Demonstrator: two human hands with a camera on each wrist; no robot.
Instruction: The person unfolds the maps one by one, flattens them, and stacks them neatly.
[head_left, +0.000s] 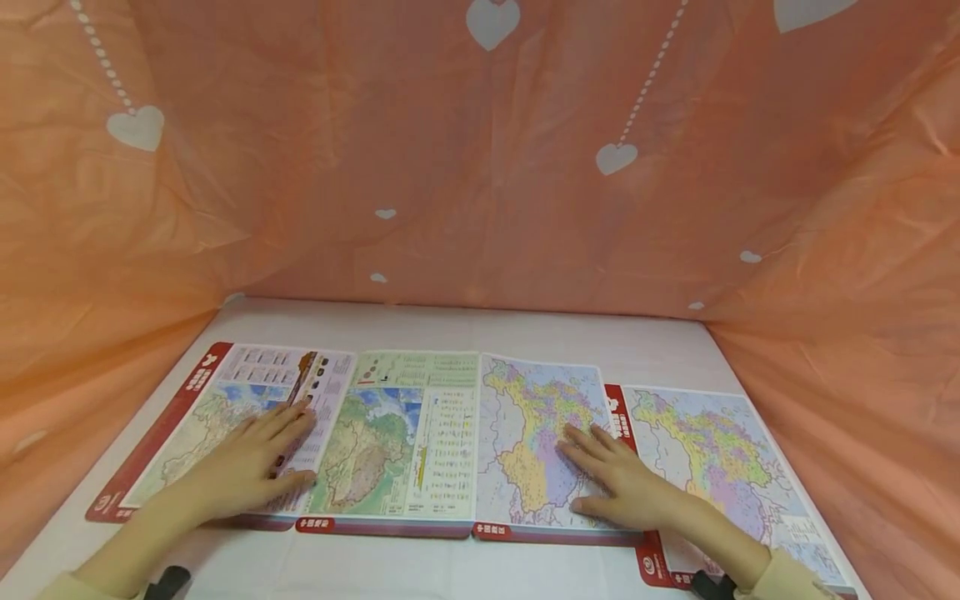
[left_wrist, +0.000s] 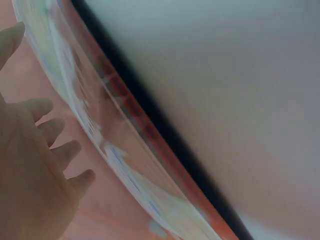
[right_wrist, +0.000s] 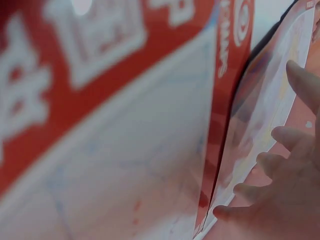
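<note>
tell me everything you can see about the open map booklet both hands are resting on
The map booklet lies open and flat on the white table, glossy laminated-looking pages with a red strip along the near edge. Its panels show a relief map, tables of text and a coloured political map. The left hand rests flat on the left pages, the right hand flat on the political map. Its right edge overlaps a separate map sheet; another sheet sticks out at its left.

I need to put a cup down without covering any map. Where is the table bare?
Bare table lies behind the maps, along the curtain. The middle is crowded: left hand and right hand press there.
</note>
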